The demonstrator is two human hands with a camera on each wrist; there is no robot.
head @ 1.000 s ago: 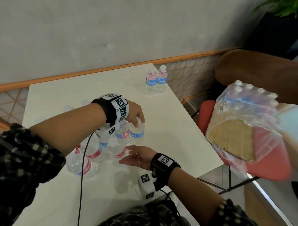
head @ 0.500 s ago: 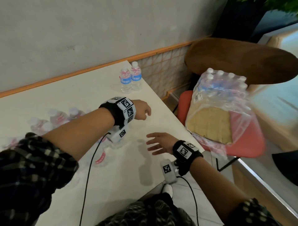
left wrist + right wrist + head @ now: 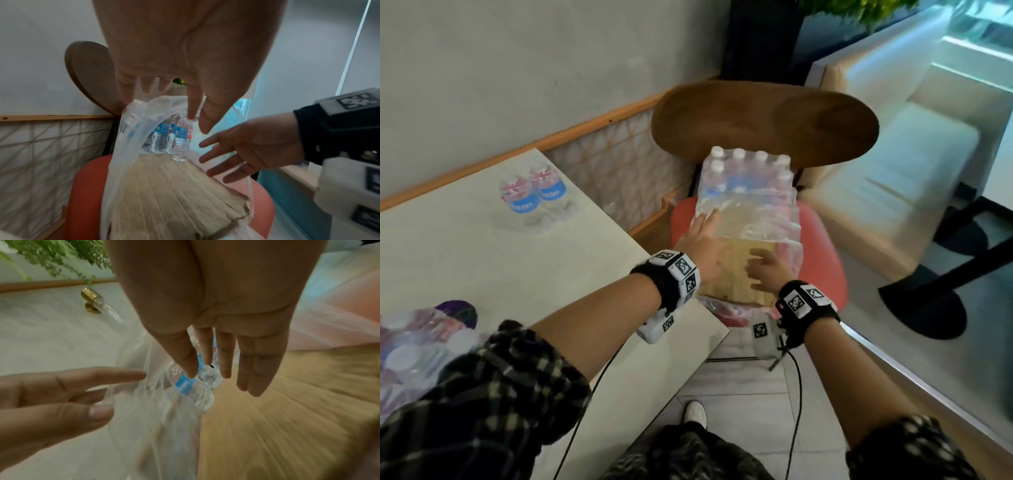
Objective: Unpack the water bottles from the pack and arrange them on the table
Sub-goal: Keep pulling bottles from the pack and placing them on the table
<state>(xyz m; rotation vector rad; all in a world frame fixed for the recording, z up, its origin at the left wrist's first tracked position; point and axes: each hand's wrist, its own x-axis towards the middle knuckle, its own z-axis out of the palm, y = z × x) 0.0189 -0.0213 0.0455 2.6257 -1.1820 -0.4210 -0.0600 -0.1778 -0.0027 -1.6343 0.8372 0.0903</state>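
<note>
A torn clear plastic pack (image 3: 748, 205) of water bottles (image 3: 182, 139) lies on a red chair seat (image 3: 822, 253), with bare cardboard (image 3: 736, 274) at its near end. My left hand (image 3: 702, 243) reaches over the cardboard with straight fingers, its tips at the loose plastic wrap (image 3: 131, 129). Beside it my right hand (image 3: 767, 270) hovers over the cardboard, fingers spread and empty. Two bottles (image 3: 534, 195) stand at the far edge of the white table (image 3: 482, 260). Several more bottles (image 3: 410, 339) are grouped at the table's near left.
The chair's brown round backrest (image 3: 763, 120) rises behind the pack. A latticed wall panel (image 3: 616, 171) sits between table and chair. A pale bench (image 3: 914, 171) stands to the right, a dark table base (image 3: 924, 301) on the floor. My shoe (image 3: 695, 413) is below.
Both hands left the bottles on the table and swung right to the pack on the chair. The view turned right with them.
</note>
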